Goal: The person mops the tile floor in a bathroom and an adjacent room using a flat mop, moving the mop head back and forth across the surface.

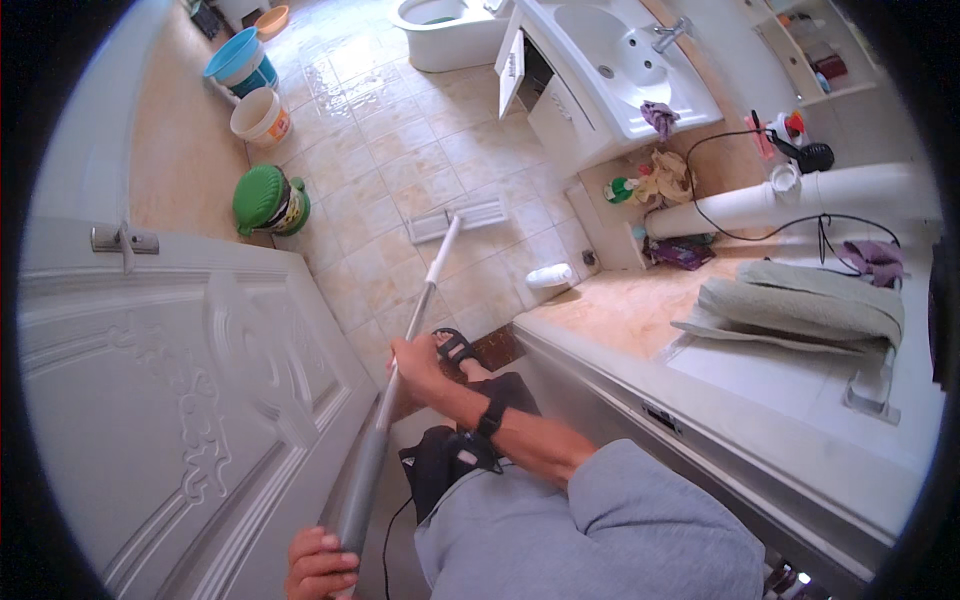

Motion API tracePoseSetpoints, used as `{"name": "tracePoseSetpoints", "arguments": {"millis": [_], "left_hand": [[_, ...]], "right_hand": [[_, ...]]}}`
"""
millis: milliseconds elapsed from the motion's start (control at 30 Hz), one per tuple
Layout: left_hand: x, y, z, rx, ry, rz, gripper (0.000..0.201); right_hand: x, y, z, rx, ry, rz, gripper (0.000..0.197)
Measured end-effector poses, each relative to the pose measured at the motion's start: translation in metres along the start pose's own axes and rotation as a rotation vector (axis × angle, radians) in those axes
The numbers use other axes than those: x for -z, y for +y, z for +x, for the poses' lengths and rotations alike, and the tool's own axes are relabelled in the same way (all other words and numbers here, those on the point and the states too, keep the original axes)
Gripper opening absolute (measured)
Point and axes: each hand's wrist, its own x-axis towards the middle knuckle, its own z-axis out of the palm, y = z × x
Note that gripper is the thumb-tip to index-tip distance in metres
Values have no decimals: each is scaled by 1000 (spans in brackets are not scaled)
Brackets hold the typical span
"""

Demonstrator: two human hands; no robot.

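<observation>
A flat mop [427,290] slants away from me, its long pole grey at the near end and silver further out. Low in the view, my left hand [322,566] is wrapped round the grey grip. Further up the pole, my right hand [413,368] closes on the silver shaft, a black band round that wrist. The wide, pale mop head [478,216] lies flat on the tiled floor [385,150]. My sandalled foot [457,347] stands by the doorway, just beyond the right hand.
A white door [190,380] stands at the left. Along the left wall are a green-lidded bucket [268,203], a cream bucket [262,117] and a blue bucket [240,62]. A toilet [455,40] and a sink cabinet [570,115] stand beyond. A white bottle [549,276] lies right of the mop head.
</observation>
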Motion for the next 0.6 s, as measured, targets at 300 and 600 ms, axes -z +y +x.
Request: {"name": "tracePoseSetpoints", "arguments": {"millis": [300, 600], "left_hand": [[-20, -4, 17, 40, -237, -463, 25], [-66, -35, 46, 100, 170, -505, 23]], "right_hand": [[51, 22, -6, -56, 152, 19, 20], [27, -50, 38, -51, 131, -162, 16]]}}
